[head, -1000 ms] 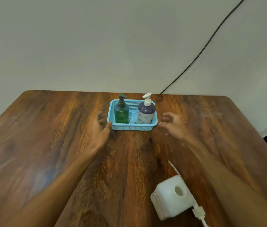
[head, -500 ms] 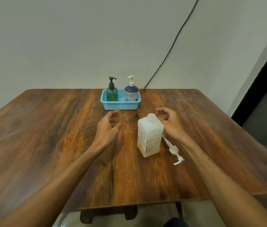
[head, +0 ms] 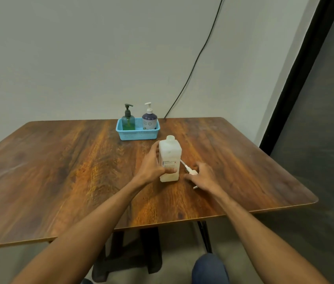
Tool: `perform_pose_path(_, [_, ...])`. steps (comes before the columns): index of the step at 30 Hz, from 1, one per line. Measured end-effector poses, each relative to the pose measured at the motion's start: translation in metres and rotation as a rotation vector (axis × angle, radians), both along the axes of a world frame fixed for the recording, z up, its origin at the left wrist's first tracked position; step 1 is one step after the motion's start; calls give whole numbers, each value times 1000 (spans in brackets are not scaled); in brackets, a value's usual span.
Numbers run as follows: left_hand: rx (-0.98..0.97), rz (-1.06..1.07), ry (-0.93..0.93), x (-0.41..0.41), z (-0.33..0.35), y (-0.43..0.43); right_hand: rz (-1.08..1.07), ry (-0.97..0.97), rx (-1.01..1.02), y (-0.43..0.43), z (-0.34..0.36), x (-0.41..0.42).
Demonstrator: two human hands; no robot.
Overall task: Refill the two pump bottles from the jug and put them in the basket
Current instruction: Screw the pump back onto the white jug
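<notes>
Fingers of the left hand wrap the jug, thumb across its front near the base and the rest curled round its left side, a firm hold. Just right of the jug, the right hand lies with fingers spread and slightly bent over a white pump on the table; whether they grip it I cannot tell. The pump's tube runs up to the jug's right side. The jug stands upright, a squarish, cloudy white plastic bottle with an open neck and a small printed label low on its front. The table is dark, streaky wood with rounded corners. Beyond the jug, near the far edge, sits a light blue basket holding two pump bottles upright: a green bottle with a dark pump on the left, a purple bottle with a white pump on the right. Behind the jug rises a plain pale wall, a black cable slanting down it to the table's back edge, and a dark panel off to the jug's right.
</notes>
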State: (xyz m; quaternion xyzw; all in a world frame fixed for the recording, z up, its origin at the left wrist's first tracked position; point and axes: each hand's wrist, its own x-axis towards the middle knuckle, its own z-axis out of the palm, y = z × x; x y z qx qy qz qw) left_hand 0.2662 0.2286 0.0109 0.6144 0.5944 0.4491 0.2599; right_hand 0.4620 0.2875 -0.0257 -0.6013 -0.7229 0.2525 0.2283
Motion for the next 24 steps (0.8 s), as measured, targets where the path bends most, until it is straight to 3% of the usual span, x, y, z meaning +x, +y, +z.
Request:
perform_pose_path(4, [64, 81, 8, -5, -5, 11, -46, 6, 128, -4, -5, -5])
perform_pose_path(10, [111, 183, 65, -42, 3, 9, -47, 238, 226, -5, 34, -8])
perform_pose_path(17, [145, 395, 181, -103, 12, 3, 74, 349, 384, -17, 108, -32])
perform_pose_path(24, [177, 434, 192, -136, 20, -5, 208, 351, 502, -25, 141, -66])
